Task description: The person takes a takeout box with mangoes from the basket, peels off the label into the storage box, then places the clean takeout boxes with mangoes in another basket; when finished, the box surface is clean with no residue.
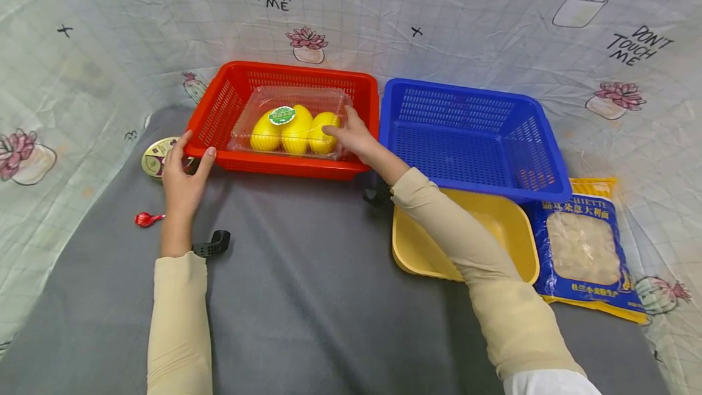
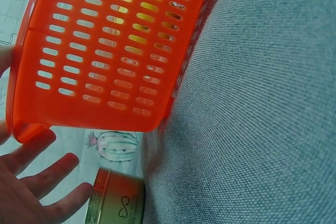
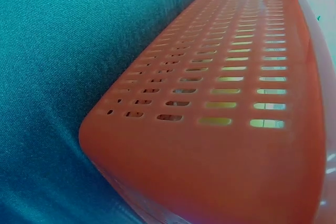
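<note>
A clear plastic box [image 1: 323, 97] with yellow fruits [image 1: 296, 130] and a round green-and-white sticker sits tilted inside the red basket [image 1: 290, 169]. My right hand [image 1: 359, 139] grips the box's right end, thumb over its front; the far fingers are partly hidden. At the basket's front left corner, my left hand [image 1: 183, 185] touches the rim with fingers spread. In the left wrist view these fingers [image 2: 55, 179] look mostly straight, below the corner. The right wrist view shows the basket's slotted wall [image 3: 210, 150] but not the hand.
To the right stand a blue basket [image 1: 450, 145] and, in front of it, a yellow bin [image 1: 417, 249]. Beside them lies a blue-and-yellow pasta bag [image 1: 584, 249]. A round tin [image 1: 153, 160] and a red-wrapped lollipop [image 1: 145, 219] are at left on the grey cloth [image 1: 307, 297].
</note>
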`<state>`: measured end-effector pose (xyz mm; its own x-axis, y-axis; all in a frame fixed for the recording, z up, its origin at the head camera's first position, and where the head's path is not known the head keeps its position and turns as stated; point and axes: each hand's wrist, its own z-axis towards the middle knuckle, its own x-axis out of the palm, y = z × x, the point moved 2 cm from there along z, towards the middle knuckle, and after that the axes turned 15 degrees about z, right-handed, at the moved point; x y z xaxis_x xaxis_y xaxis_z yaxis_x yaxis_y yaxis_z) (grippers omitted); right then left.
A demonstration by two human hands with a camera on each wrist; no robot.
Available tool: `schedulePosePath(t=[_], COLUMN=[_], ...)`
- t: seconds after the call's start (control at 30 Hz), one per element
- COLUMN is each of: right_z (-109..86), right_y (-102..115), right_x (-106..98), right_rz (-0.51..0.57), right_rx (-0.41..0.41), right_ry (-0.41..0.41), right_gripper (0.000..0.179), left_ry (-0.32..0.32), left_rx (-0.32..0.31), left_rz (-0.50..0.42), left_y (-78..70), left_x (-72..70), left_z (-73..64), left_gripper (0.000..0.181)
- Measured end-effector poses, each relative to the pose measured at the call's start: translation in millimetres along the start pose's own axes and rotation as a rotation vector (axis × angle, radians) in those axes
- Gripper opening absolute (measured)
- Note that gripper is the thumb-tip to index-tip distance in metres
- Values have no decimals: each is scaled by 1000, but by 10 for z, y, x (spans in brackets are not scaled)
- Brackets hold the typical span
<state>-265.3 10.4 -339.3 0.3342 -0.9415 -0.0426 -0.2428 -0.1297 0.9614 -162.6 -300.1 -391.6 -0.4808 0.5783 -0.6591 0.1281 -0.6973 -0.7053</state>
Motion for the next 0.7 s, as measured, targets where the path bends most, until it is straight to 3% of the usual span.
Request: schedulePosePath(t=[0.27,0.7], right_z=[-8,-101], right_y=[0,90], right_x=[10,-54], right_rz=[-26,74], right_rx=[-12,21], right_ry=[-32,-47], right_gripper=[80,79], left_ry=[24,30], left_rx=[-15,-25], left_rz=[11,37], left_y=[17,15], left_x=[-8,4], left_z=[4,5], left_gripper=[64,65])
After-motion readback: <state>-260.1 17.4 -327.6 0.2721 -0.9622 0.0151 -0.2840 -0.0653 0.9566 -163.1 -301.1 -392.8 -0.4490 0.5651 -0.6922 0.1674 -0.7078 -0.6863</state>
